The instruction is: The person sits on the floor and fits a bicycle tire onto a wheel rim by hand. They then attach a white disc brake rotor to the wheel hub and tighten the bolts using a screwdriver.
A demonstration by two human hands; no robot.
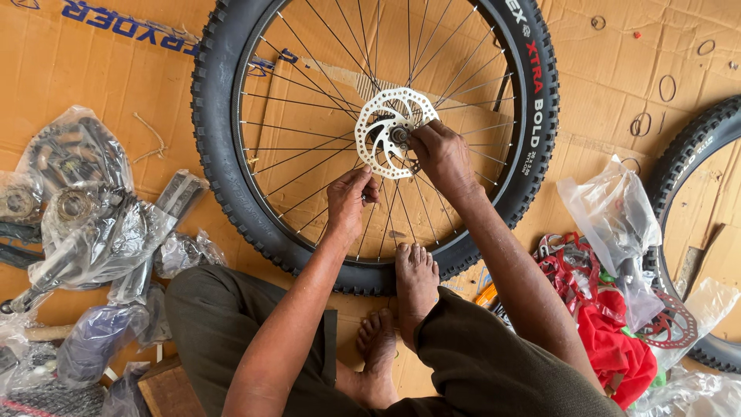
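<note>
On the cardboard-covered floor (116, 69) a knobby bicycle wheel (370, 139) lay flat, its perforated white disc rotor (384, 131) facing up at the hub (399, 135). The person's right hand (441, 154) was closed around the hub axle, fingertips pinched at its centre, while the left hand (349, 202) rested lower among the spokes (309, 166), its fingers pinched on something small — too small to identify. A bare foot (417, 279) pressed on the tyre's near edge. Bagged bicycle parts (100, 232) lay to the left; a red cloth (614, 340) and a second rotor (670, 320) to the right, beside another wheel (695, 193). A slip seemed the likeliest fault: if the wheel shifted under the foot, fingers could catch the rotor's edge, or the small piece could drop between the spokes and be lost in the clutter.
</note>
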